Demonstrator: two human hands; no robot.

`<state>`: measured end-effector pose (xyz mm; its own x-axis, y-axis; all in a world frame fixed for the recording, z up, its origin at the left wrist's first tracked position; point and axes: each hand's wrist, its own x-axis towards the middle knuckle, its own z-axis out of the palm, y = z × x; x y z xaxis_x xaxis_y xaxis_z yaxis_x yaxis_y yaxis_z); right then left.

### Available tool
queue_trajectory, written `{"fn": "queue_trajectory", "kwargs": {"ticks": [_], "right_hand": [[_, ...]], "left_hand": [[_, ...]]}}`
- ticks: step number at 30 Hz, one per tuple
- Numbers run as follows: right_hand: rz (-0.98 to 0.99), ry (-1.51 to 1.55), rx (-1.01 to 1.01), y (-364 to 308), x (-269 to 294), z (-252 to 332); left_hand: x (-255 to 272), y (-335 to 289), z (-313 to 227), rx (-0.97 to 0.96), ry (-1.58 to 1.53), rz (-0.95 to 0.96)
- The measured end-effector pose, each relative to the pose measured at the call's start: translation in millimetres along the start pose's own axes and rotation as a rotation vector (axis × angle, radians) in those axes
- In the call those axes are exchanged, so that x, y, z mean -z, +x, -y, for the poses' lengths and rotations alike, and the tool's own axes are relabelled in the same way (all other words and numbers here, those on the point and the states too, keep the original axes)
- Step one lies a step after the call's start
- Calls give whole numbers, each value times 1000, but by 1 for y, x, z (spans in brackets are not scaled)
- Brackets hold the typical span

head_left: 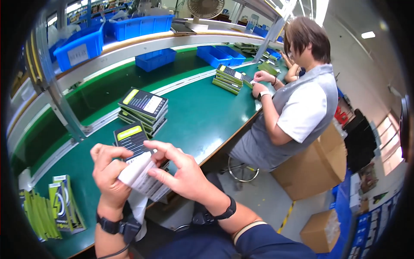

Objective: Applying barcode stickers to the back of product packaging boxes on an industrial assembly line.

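Observation:
My left hand point(110, 175) is closed around a white sheet of labels point(148, 183), which bends over in front of me and has a strip hanging below. My right hand point(183, 172) grips the sheet's right side, its thumb on the printed face and index finger stretched over the top. Its other fingertips are partly hidden. Just beyond both hands, a flat black box with a yellow-green band point(131, 137) lies on the green table point(194, 114), its near end covered by the sheet. Behind it rises a stack of similar boxes point(144, 103).
At the left stands a row of green packages point(41, 211). Blue bins sit on the shelf point(140, 28) and beneath it point(155, 59). A co-worker point(297, 95) works at the right beside another box stack point(228, 77). Cardboard cartons point(308, 168) stand on the floor behind.

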<state>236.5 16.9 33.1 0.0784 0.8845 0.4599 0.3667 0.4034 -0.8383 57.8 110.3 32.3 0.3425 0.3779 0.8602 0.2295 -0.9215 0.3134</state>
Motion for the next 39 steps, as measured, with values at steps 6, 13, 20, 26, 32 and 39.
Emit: {"fn": "queue_trajectory", "kwargs": {"ticks": [6, 13, 20, 26, 32, 39], "right_hand": [[75, -25, 70, 9, 14, 2], [166, 43, 40, 19, 9, 3], [78, 27, 20, 16, 16, 11], [43, -23, 100, 4, 19, 21], [2, -48, 11, -8, 13, 28], [-54, -118, 57, -10, 11, 37]], "left_hand": [[9, 1, 0, 61, 29, 51], [16, 2, -6, -28, 161, 134], [8, 1, -16, -49, 155, 219], [1, 0, -23, -4, 38, 194], [8, -1, -30, -7, 29, 174], [11, 2, -32, -14, 19, 215]]}}
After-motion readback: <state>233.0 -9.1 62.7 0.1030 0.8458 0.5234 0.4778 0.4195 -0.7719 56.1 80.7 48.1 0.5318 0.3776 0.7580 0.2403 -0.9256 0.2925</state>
